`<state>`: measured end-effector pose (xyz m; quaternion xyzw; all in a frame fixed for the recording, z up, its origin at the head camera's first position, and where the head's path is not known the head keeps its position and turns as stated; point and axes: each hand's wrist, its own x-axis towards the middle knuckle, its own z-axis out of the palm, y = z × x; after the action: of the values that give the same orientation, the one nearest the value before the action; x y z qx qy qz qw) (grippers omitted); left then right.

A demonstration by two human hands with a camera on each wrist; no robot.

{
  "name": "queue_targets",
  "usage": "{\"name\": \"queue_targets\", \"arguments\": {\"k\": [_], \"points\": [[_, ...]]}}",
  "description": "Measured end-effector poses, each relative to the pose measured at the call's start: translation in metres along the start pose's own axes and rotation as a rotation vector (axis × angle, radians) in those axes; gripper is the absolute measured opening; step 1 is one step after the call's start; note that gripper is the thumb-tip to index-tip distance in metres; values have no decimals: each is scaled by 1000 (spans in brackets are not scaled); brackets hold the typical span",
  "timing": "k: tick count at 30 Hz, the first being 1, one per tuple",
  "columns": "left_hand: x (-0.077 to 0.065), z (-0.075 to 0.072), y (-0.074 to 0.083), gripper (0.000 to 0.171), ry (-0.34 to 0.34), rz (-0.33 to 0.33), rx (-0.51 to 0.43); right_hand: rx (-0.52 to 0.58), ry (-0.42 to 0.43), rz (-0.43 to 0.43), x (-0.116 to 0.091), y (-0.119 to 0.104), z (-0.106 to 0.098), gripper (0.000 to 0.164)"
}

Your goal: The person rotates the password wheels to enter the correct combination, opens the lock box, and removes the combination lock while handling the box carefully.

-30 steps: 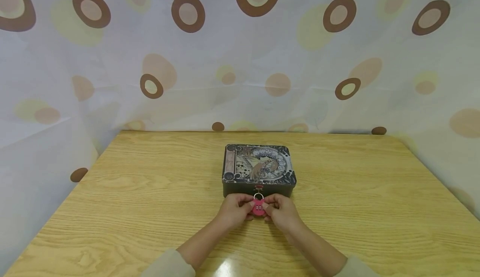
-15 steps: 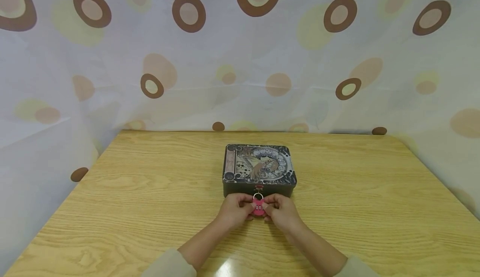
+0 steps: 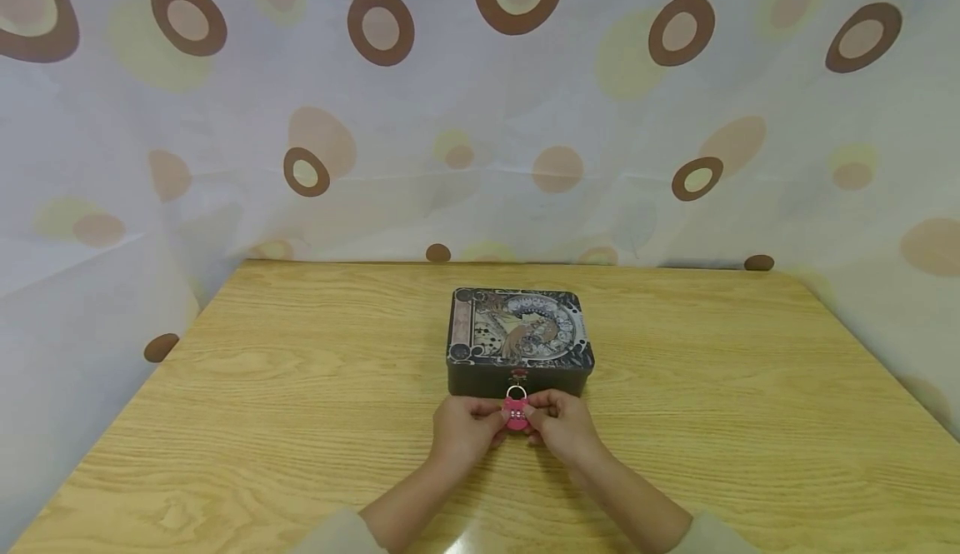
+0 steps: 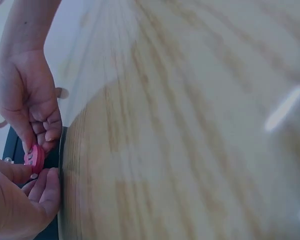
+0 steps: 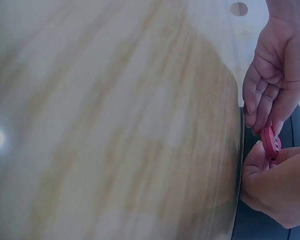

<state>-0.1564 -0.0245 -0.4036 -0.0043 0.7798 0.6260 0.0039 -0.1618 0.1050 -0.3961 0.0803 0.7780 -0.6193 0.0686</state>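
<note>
A pink combination padlock [image 3: 516, 414] hangs by its silver shackle [image 3: 517, 391] at the front clasp [image 3: 518, 374] of a dark tin box with an illustrated lid [image 3: 521, 329]. My left hand [image 3: 463, 431] pinches the padlock's left side, thumb on its face near the number wheels. From the other side my right hand [image 3: 566, 429] pinches it between thumb and bent fingers. Both wrist views show the padlock [image 4: 35, 158] between the fingertips of the two hands, close against the box front. The digits are too small to read.
The box stands on a wood-grain table [image 3: 300, 387], a little back from the hands. Behind and beside the table hangs a pale cloth [image 3: 480, 104] with brown and yellow circles. Light sleeves [image 3: 712, 533] cover the forearms' lower ends.
My left hand has shifted slightly, its index finger lower and further from the shackle. The padlock's face and wheels look slightly different. My right hand and the box have barely moved.
</note>
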Motion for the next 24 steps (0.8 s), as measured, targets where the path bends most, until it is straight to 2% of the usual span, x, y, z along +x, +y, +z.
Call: {"name": "queue_targets", "arguments": {"k": [6, 9, 14, 16, 24], "points": [[-3, 4, 1, 8, 90, -9, -43, 16, 6, 20, 0, 0, 2, 18], [-4, 6, 2, 6, 127, 0, -7, 31, 5, 33, 0, 0, 3, 19], [-5, 10, 1, 5, 180, 54, 75, 75, 0, 39, 0, 0, 4, 18], [-5, 11, 1, 6, 189, 67, 82, 96, -1, 44, 0, 1, 4, 17], [-7, 12, 4, 6, 186, 50, 24, 136, 0, 49, -1, 0, 7, 14]]}}
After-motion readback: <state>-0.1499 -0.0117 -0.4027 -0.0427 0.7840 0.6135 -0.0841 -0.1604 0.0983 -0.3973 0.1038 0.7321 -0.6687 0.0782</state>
